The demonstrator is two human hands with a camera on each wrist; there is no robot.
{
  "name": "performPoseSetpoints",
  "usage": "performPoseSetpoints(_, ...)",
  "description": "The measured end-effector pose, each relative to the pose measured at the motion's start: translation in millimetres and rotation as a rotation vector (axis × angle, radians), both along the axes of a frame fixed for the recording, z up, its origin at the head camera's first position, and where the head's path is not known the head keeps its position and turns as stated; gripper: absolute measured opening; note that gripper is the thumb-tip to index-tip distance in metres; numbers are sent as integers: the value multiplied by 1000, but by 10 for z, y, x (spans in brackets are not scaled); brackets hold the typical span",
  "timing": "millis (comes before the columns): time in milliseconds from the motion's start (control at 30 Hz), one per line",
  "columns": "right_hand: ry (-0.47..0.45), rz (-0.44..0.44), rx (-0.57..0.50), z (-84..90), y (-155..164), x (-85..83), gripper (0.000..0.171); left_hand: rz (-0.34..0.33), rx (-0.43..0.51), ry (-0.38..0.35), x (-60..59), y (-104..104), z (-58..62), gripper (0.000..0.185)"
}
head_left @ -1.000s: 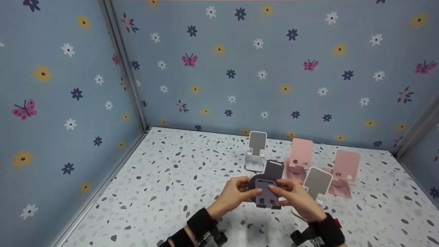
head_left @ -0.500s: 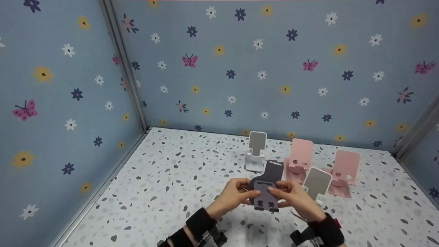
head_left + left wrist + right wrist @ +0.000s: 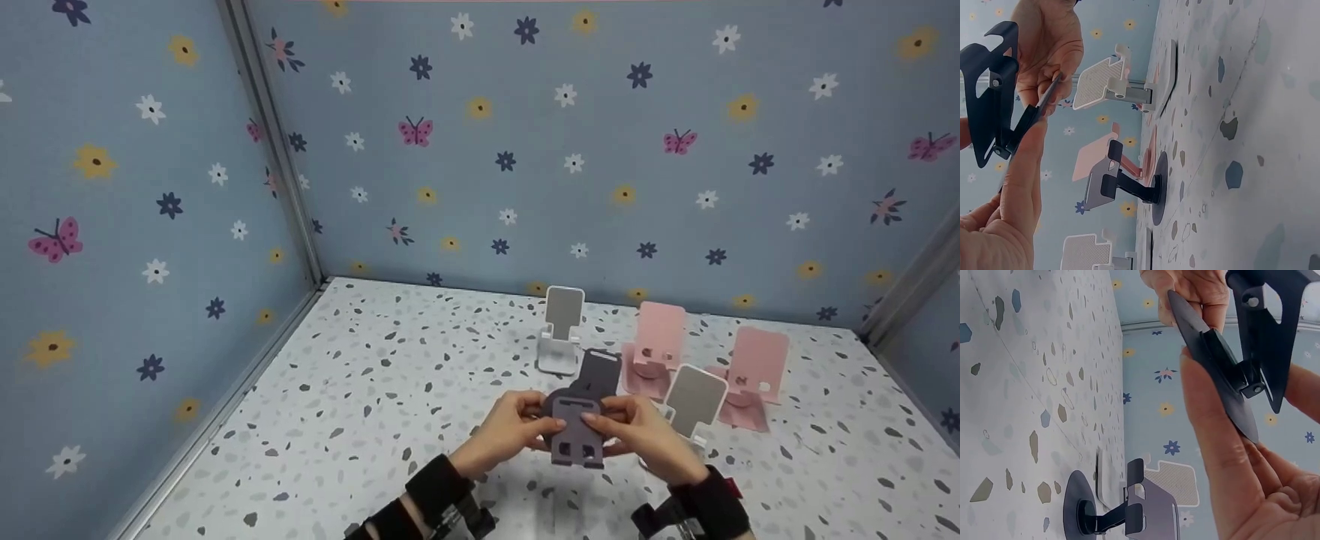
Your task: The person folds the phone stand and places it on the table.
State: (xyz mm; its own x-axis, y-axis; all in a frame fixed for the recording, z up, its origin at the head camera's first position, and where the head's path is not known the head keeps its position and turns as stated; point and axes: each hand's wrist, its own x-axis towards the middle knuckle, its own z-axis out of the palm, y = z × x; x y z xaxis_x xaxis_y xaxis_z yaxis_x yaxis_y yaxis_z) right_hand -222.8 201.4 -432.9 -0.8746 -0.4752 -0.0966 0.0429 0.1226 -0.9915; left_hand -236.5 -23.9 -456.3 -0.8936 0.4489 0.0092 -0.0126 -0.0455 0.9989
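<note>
Both hands hold a dark grey folding phone stand above the table in the head view. My left hand pinches its left side, thumb on the front of the slotted plate, and my right hand pinches the right side the same way. In the right wrist view the fingers grip the stand's thin round base, while the plate tilts away from it on a short hinged arm. A second dark grey phone stand stands upright just behind, its lower part hidden by the held one.
A white phone stand stands at the back, with another white one by my right hand. Two pink phone stands are at the back right. The speckled table meets flowered walls behind and at the sides.
The held stand has shifted slightly left and its plate has come a little lower and straighter toward me. My right hand has edged left with it. The standing phone stands have stayed put.
</note>
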Motion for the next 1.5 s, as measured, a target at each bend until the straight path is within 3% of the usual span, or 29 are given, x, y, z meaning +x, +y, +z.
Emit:
performPoseSetpoints(467, -10, 5, -16, -77, -3, -15, 35, -28, 18, -9, -6, -11, -49, 15)
performPoseSetpoints(667, -18, 8, -13, -76, -5, 3, 42, -40, 31, -22, 10, -29, -62, 17)
performPoseSetpoints(800, 14, -44, 52, -59, -61, 17, 53, -32, 20, -21, 2, -64, -49, 18)
performPoseSetpoints(900, 147, -116, 138, -49, -132, 51, 60, -23, 0, -6, -29, -108, -9, 18)
performPoseSetpoints(1000, 417, -223, 308, -34, -194, 120, 57, -8, -16, 18, -65, -179, 46, 19)
performPoseSetpoints(1100, 631, -323, 494, -5, -205, 195, 55, 10, -18, 29, -107, -274, 89, 20)
performPoseSetpoints(1267, 807, -365, 672, 10, -139, 296, 64, 44, -10, 29, -180, -457, 111, 26)
performPoseSetpoints(1400, 966, -392, 827, -60, -68, 357, 70, 114, -54, 27, -246, -652, 98, 29)
performPoseSetpoints(1500, 1032, -419, 912, -130, -6, 387, 74, 172, -88, 18, -303, -819, 70, 28)
